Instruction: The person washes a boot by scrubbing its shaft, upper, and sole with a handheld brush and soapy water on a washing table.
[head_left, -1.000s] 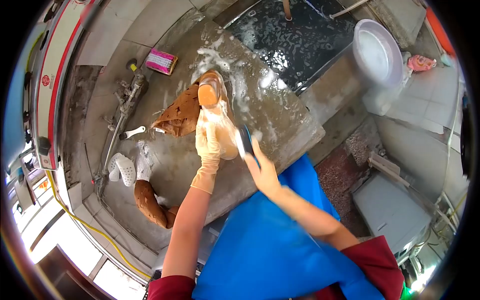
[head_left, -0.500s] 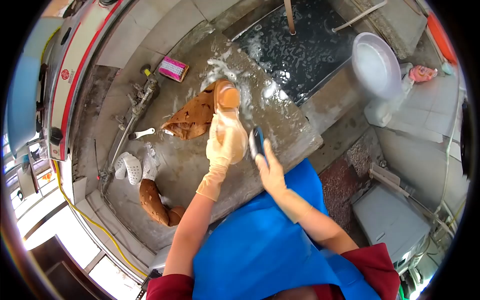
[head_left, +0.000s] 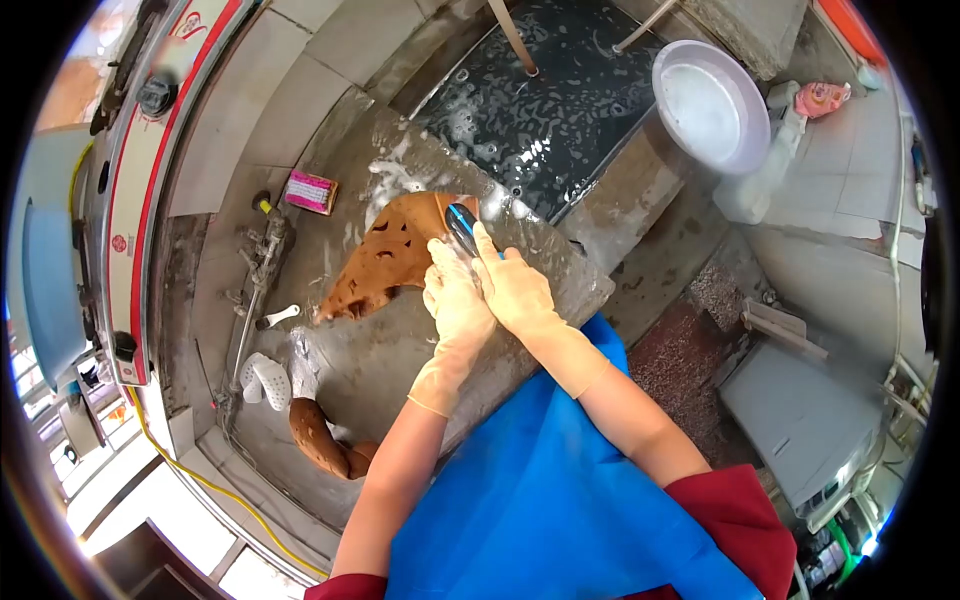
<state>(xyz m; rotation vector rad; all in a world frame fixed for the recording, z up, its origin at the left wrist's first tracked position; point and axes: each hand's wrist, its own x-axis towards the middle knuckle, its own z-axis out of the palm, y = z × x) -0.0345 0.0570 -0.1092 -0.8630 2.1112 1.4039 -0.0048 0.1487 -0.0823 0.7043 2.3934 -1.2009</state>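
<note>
Both my hands wear pale yellow rubber gloves. A wet brown boot [head_left: 390,250] with small cut-out holes in its shaft lies on the concrete slab [head_left: 400,350], its shaft pointing down to the left. My left hand [head_left: 460,300], fingers closed and sudsy, grips the boot's near right end, partly covering it. In my right hand [head_left: 515,288] is a black brush [head_left: 461,222] with a blue stripe, held against the boot right beside my left hand. Its bristles are hidden. A second brown boot [head_left: 320,440] rests at the lower left, clear plastic at one end.
Behind the slab is a basin of dark soapy water [head_left: 540,110]. A lilac tub [head_left: 665,90] of suds stands right of it. A pink packet [head_left: 311,192], a white-handled tool [head_left: 279,317], white perforated pieces [head_left: 268,380] and a metal tap pipe [head_left: 255,290] line the left side.
The boot has turned, so its sudsy sole no longer faces me and its shaft lies flatter. My right hand has brought the brush up and left onto the boot, beside my left hand.
</note>
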